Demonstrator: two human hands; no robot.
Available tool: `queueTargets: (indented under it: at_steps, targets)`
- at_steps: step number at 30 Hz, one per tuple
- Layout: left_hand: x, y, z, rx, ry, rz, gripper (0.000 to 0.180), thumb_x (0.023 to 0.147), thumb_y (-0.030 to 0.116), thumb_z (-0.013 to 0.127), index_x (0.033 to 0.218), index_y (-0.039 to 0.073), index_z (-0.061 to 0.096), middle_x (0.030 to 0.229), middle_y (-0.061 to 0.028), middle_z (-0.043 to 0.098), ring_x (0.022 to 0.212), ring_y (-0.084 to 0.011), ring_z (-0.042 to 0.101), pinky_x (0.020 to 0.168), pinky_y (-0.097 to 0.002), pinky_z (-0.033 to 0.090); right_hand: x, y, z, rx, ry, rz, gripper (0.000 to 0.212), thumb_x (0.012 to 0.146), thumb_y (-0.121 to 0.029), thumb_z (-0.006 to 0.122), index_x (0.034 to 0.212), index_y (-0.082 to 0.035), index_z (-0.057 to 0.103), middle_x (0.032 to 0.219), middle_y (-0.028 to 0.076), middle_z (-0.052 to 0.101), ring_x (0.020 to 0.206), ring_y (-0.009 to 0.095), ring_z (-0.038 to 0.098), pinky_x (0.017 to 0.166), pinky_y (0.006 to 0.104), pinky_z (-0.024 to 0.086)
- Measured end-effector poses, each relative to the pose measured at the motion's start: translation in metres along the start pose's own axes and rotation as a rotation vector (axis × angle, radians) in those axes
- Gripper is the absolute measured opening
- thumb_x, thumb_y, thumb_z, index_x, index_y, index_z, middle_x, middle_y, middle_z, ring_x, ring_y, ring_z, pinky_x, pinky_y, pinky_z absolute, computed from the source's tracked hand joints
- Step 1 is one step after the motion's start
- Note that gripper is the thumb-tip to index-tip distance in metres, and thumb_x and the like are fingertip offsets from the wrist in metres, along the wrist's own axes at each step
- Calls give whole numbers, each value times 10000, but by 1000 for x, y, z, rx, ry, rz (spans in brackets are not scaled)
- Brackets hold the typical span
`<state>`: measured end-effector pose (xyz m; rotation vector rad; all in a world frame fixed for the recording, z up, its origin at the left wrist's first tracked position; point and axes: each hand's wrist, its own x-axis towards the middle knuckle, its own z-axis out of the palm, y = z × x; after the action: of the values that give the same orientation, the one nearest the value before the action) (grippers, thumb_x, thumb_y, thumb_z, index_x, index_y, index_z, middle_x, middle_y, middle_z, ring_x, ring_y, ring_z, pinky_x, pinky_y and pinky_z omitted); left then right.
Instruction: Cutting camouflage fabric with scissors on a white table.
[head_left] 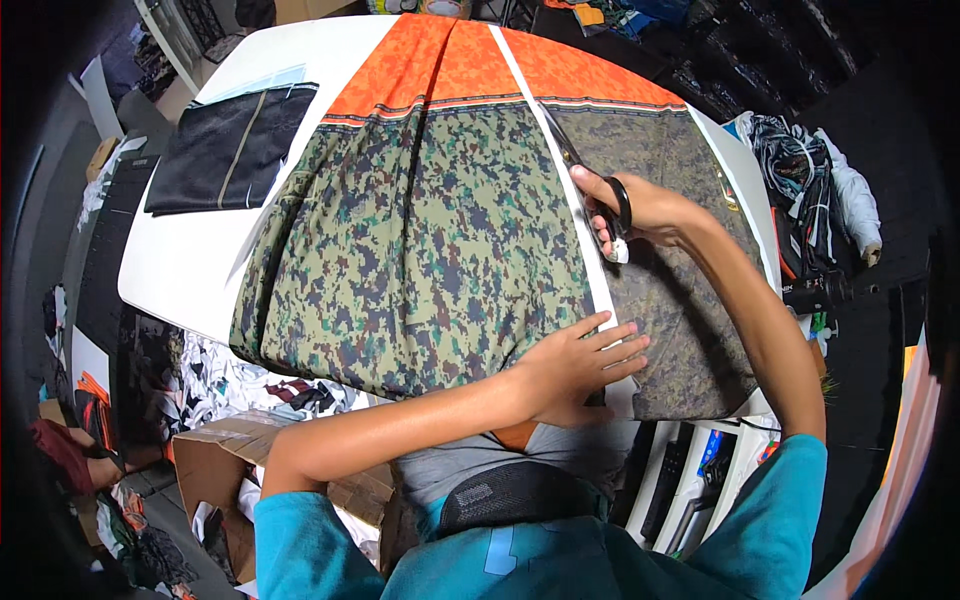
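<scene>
White table w/ rounded corners fills upper-mid frame, edges bent by fisheye. Over most of it lies big sheet of camo-print fabric, green/brown digital pattern w/ orange camo band at top; left part bunched in folds, draping off table's near edge at centre-left. Narrow white strip runs diagonally from top centre down to lower centre-right, splitting fabric; darker, greyer camo section sits right of it.

Upper left of frame: dark folded fabric piece w/ pale stripe, flat on table, apart from camo sheet.

Lower left, below table: open brown cardboard box, w/ white and dark fabric scraps just above it. Right edge: pile of black/white cloth, off the table.

Person in teal shirt at bottom centre, both forearms reaching up into frame.

Left hand, lower centre: flat, fingers spread, palm pressing down on camo fabric right at white strip. Not gripping anything.

Right hand, centre-right: closed around black-handled scissors, fingers thru handle loops. Blades lie along white strip, tips pointing to upper centre. Can't tell if blades are parted.
</scene>
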<state>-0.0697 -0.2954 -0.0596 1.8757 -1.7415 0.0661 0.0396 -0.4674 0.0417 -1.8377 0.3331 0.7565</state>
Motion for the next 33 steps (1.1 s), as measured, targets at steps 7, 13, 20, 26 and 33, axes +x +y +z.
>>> queueTargets:
  at_steps: [7, 13, 20, 26, 33]
  targets:
    - [0, 0, 1, -13, -1, -1, 719, 878, 521, 533, 1440, 88, 413, 1538, -78, 353, 1432, -265, 293, 1182, -459, 202, 4, 3, 2, -42, 21, -48, 537, 970, -522, 527, 745, -34, 533, 590, 45, 502, 485, 143, 511, 463, 273, 460]
    - [0, -1, 0, -35, -36, 3, 730, 864, 505, 542, 1438, 73, 414, 1545, -89, 341, 1437, -273, 281, 1184, -467, 199, 8, 3, 1, -15, 30, -45, 530, 975, -510, 526, 734, -38, 532, 590, 42, 500, 480, 140, 507, 456, 271, 452]
    - [0, 0, -2, -98, -19, -9, 738, 858, 497, 541, 1439, 59, 415, 1546, -99, 337, 1442, -279, 268, 1186, -469, 194, 15, 8, -3, -1, 24, -59, 518, 981, -493, 524, 735, -38, 529, 599, 43, 502, 480, 137, 505, 454, 264, 444]
    - [1, 0, -2, -97, -22, -11, 735, 867, 499, 528, 1441, 54, 417, 1549, -101, 334, 1444, -278, 266, 1186, -470, 194, 11, 8, -5, -44, 9, -84, 513, 984, -495, 518, 747, -40, 527, 616, 44, 510, 495, 132, 510, 460, 263, 440]
    - [1, 0, -8, -65, -72, -8, 724, 876, 504, 516, 1445, 67, 416, 1555, -103, 327, 1448, -274, 262, 1187, -467, 190, -21, 24, -5, 97, -76, -37, 560, 980, -571, 473, 846, -30, 531, 685, 67, 542, 569, 168, 548, 541, 312, 480]
